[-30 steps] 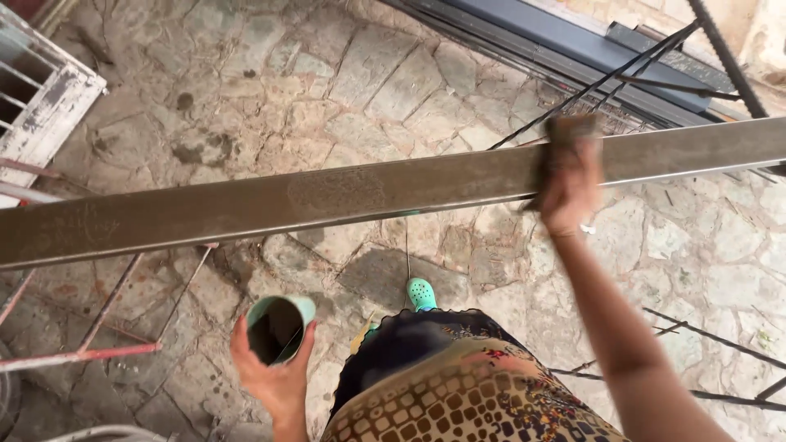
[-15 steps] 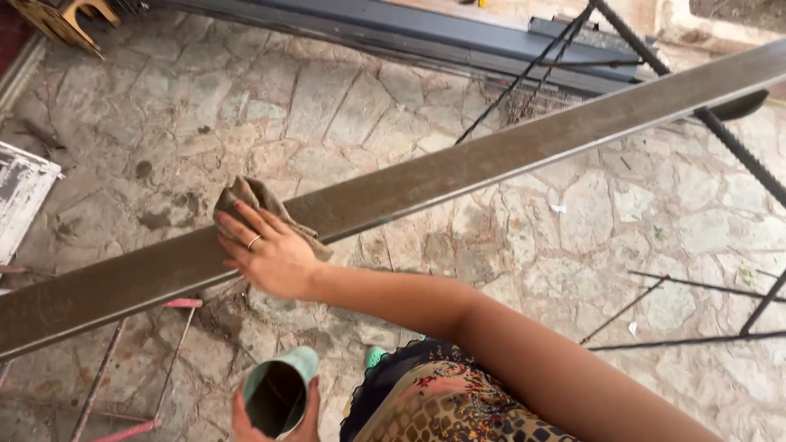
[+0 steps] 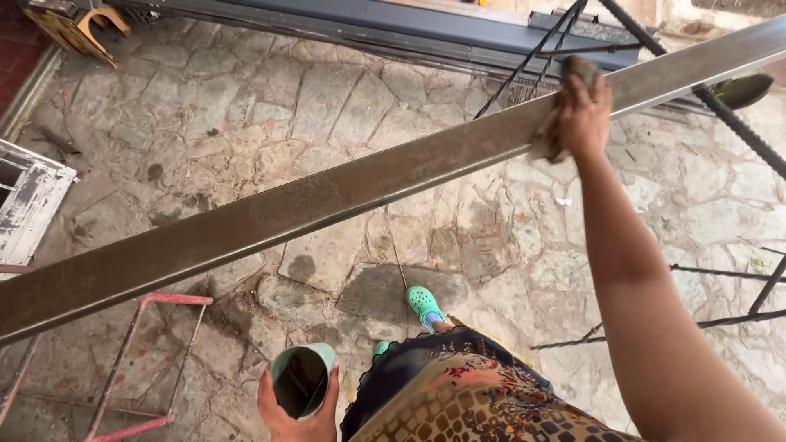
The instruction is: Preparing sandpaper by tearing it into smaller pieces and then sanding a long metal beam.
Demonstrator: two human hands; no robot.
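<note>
A: Where does the right hand (image 3: 585,110) sit on the long flat grey-brown metal bar (image 3: 327,196)?

B: Toward the bar's far end, fingers clenched on a crumpled brown rag (image 3: 547,139), pressing it flat for full surface contact.

A: The left hand (image 3: 296,409)?

B: Below the bar, fingers wrapped round a pale green plastic cup (image 3: 303,376), mouth tilted upward, likely to retain contents.

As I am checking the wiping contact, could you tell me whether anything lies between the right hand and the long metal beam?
Yes: a brown rag lies between the right hand and the metal beam, pressed against its right part.
</note>
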